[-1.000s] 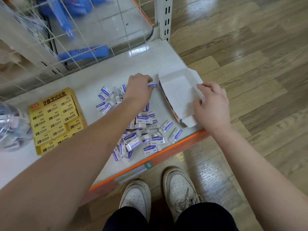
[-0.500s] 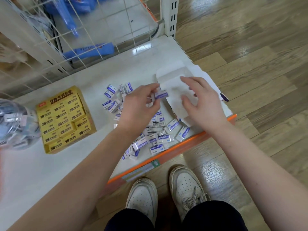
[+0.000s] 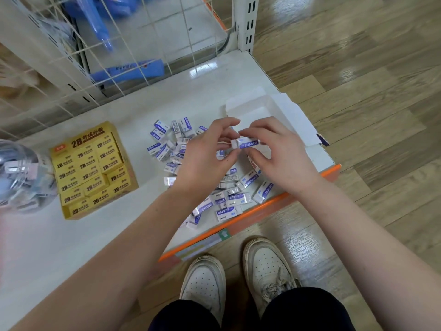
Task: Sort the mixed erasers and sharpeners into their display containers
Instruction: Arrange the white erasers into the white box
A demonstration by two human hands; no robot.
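My left hand (image 3: 205,161) and right hand (image 3: 284,156) share a narrow grip on one eraser (image 3: 247,143), just before the white box (image 3: 293,111).

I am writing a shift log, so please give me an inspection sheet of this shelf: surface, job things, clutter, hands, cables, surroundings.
Surface: white shelf, orange front edge.
Job's things: erasers loose in a pile; one eraser held; white box open; yellow box full of 2B erasers; jar at left.
Clutter: nothing seen.
Hands: left hand and right hand both pinch the eraser.
Cables: perhaps one by the post, unclear.
Surroundings: wire grid, wood floor, shoes.
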